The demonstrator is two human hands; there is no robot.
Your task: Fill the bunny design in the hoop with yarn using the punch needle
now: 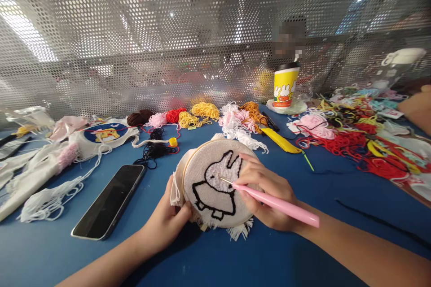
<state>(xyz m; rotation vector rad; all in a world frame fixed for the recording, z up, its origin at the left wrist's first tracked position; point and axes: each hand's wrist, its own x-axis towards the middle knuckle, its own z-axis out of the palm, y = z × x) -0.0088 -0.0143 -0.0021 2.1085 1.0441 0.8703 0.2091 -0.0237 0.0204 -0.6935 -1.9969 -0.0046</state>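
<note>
A round embroidery hoop (198,161) with beige cloth stands tilted above the table, a rabbit figure outlined on it in black yarn, its head filled with pale stitches. My left hand (171,219) grips the hoop's lower left edge, thumb near the front and some fingers hidden behind. My right hand (266,193) is closed around a pink punch needle pen (283,205). The pen's metal tip points left and meets the rabbit's face. White fringe hangs from the cloth below the hoop.
A black phone (109,202) lies left on the blue table (256,260). Yarn bundles (205,110) line the back, with a yellow cutter (281,140) and a yellow cup (285,85). Tangled red yarn (350,143) lies right. Part of another person's arm (419,107) shows at the right edge.
</note>
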